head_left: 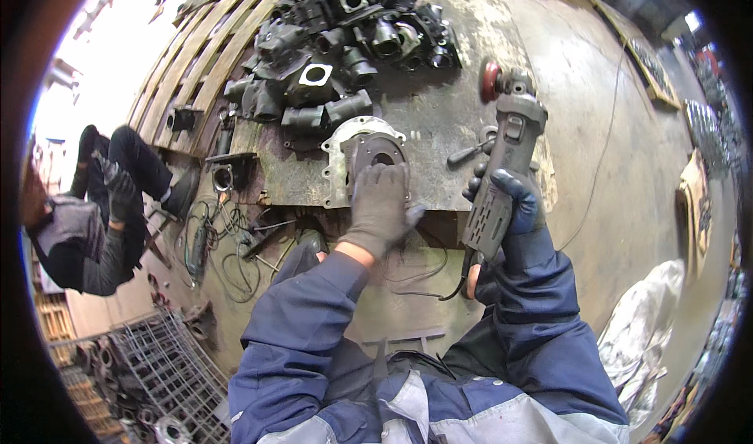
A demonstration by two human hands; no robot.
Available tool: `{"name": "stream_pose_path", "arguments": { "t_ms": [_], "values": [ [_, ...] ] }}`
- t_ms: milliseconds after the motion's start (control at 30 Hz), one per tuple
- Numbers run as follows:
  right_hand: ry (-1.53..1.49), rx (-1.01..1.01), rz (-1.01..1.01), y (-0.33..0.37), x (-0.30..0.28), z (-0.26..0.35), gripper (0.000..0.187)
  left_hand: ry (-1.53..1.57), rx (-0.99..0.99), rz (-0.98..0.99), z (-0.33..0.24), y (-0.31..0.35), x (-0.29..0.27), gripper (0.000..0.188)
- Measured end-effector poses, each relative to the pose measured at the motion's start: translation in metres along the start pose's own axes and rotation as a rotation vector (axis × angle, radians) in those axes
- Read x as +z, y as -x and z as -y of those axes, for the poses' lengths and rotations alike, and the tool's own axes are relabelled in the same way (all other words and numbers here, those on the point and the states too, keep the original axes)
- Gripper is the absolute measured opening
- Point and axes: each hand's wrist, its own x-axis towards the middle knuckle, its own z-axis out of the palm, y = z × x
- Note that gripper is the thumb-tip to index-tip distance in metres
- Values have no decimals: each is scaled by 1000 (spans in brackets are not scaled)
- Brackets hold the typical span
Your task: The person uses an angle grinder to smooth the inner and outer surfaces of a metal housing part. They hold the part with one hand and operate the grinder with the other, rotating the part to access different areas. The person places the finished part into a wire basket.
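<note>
My right hand (519, 201), in a dark glove, is closed round the body of a grey angle grinder (502, 158). The tool stands with its head away from me, and its reddish disc (491, 81) faces left, apart from any part. In a grey glove, my left hand (380, 205) grips a flat metal casting (362, 136) at the table's near edge, the fingers curled at its central opening. The casting has a pale, bare-metal flange with bolt holes and a darker raised middle. My fingers and palm hide part of it.
A heap of black castings (337, 48) covers the far part of the worktable (486, 28). A dark-handled tool (469, 152) lies left of the grinder. The grinder's cord (451, 293) hangs near my knees. At left, another person (94, 224) sits by a wooden pallet (188, 48).
</note>
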Motion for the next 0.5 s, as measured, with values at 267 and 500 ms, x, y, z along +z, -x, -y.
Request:
{"name": "stream_pose_path", "arguments": {
  "t_ms": [267, 500],
  "values": [
    [-148, 6, 56, 5, -41, 19, 40, -505, 59, 250, 20, -32, 48, 36],
    [-155, -97, 108, 11, -60, 17, 33, -286, -150, 183, 23, -51, -11, 45]
  ]
}}
